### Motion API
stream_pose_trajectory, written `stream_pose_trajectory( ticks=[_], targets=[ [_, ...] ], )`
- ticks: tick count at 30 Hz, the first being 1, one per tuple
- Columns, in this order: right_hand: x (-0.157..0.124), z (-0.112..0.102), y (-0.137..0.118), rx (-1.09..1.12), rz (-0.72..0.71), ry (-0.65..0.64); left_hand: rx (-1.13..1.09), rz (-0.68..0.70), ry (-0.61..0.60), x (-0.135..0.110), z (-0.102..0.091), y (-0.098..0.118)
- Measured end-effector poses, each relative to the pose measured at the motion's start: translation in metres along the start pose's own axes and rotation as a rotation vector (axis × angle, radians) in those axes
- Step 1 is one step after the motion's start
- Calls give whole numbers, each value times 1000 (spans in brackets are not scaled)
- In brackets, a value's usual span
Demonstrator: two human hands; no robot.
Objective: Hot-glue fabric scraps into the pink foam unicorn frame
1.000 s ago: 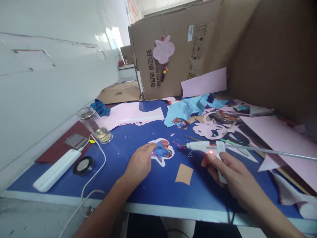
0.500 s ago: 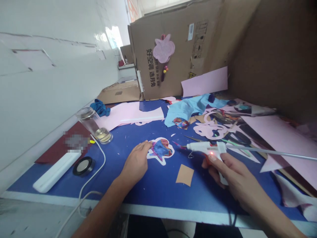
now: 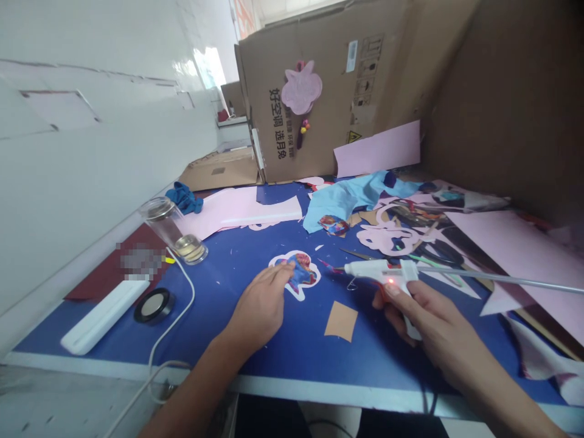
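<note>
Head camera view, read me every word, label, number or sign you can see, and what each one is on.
"好空调 选月兔": large black print on the cardboard carton.
Barcode label on the carton: too small to read.
Handling symbols on the carton: pictograms, no readable words.
Yellow warning triangle on the carton: a sign, no readable words.
Red sign far back along the wall: too blurred to read.

Between our left hand (image 3: 262,310) and the hot glue gun (image 3: 378,274) in our right hand (image 3: 433,328), a strip of blue mat (image 3: 296,344) gives passage, with a flat tan paper scrap (image 3: 340,320) on it. Farther left, the white cable (image 3: 185,301) and glass tumbler (image 3: 173,231) stand in the way; behind the gun, pink paper cutouts (image 3: 387,238) pile up.
</note>
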State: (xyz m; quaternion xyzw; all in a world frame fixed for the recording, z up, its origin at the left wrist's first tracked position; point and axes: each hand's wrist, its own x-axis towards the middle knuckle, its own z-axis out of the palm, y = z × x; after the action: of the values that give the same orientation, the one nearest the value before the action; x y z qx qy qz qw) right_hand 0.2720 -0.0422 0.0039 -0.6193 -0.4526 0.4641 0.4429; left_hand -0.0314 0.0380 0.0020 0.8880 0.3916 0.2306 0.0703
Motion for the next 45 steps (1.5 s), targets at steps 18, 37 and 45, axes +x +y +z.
stream_pose_trajectory(
  ticks=[18,37,45],
  targets=[
    [-2,0,-3,1,14,3,-11,-13,-30,10,1,-3],
    [-2,1,-3,17,-2,-5,-118,-46,-67,47,9,-8],
    [0,2,-4,-48,5,19,-55,-133,-15,47,12,-1]
  ],
)
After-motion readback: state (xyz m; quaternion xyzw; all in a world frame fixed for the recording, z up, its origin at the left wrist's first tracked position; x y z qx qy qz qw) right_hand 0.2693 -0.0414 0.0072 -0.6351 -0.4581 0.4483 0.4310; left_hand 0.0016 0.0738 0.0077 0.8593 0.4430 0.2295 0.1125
